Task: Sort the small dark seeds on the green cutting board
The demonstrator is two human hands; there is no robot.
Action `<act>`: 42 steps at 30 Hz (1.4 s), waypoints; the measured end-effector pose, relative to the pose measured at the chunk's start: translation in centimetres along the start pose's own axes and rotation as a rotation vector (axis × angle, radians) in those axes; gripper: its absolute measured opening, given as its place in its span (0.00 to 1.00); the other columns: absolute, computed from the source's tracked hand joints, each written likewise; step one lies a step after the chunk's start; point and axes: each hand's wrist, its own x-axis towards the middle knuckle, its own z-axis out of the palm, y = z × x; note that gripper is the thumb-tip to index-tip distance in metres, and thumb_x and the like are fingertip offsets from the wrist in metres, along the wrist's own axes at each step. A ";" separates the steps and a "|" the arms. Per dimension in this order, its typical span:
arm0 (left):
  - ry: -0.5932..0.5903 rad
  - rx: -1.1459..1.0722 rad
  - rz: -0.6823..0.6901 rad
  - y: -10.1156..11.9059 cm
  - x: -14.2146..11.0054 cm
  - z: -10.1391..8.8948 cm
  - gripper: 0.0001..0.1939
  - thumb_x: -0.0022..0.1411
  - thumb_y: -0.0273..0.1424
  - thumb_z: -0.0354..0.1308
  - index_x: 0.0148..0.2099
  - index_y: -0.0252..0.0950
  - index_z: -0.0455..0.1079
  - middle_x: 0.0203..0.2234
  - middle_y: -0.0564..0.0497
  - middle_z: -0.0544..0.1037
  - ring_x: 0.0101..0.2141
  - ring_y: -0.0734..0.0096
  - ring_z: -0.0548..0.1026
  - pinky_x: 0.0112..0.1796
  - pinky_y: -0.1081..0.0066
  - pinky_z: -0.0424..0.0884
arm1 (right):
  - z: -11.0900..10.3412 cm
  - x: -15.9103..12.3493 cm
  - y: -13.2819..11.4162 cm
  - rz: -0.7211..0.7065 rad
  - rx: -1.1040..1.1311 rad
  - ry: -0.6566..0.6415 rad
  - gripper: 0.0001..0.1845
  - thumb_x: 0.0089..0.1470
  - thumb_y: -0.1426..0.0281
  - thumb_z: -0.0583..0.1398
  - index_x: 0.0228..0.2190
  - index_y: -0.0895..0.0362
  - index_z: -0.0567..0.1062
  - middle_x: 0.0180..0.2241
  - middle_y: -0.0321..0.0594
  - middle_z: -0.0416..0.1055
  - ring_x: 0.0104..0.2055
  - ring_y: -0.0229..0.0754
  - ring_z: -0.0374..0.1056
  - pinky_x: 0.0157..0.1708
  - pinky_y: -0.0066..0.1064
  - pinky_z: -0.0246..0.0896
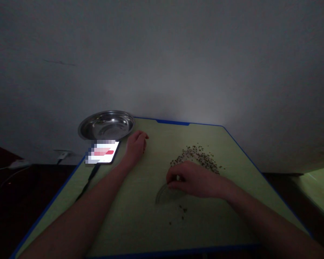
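My right hand [190, 178] is over the middle of the table, its thumb and fingers bent together in a pinch. What it pinches, if anything, is too small to make out. Just beyond it spreads a loose pile of small dark seed-like bits [201, 158], partly hidden by the hand. A few stray bits [183, 210] lie nearer to me. My left hand [135, 145] rests on the table with curled fingers, beside the steel basin and the lit phone. The inside of that hand is hidden.
The shallow steel basin [108, 126] stands at the far left corner against the wall. In front of it lies the phone [104, 153], with a dark cable [89, 181]. The pale tabletop [140, 223] has a blue edge. A faint arc [160, 192] shows near my right hand.
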 end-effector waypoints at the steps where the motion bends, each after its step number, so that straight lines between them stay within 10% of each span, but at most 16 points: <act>1: -0.001 0.000 -0.002 0.0 0.0 0.0 0.08 0.55 0.32 0.49 0.25 0.37 0.63 0.10 0.60 0.59 0.12 0.78 0.57 0.14 0.77 0.52 | 0.1 0.0 0.1 0.011 -0.008 0.002 0.05 0.54 0.72 0.60 0.33 0.57 0.78 0.29 0.36 0.75 0.30 0.35 0.67 0.29 0.25 0.55; 42: -0.008 0.049 0.015 0.0 -0.1 0.3 0.08 0.54 0.33 0.50 0.25 0.38 0.64 0.10 0.59 0.60 0.12 0.78 0.57 0.14 0.76 0.52 | 4.3 -5.4 -1.3 0.238 0.120 -0.031 0.05 0.53 0.68 0.62 0.31 0.55 0.78 0.29 0.37 0.77 0.32 0.39 0.70 0.31 0.28 0.59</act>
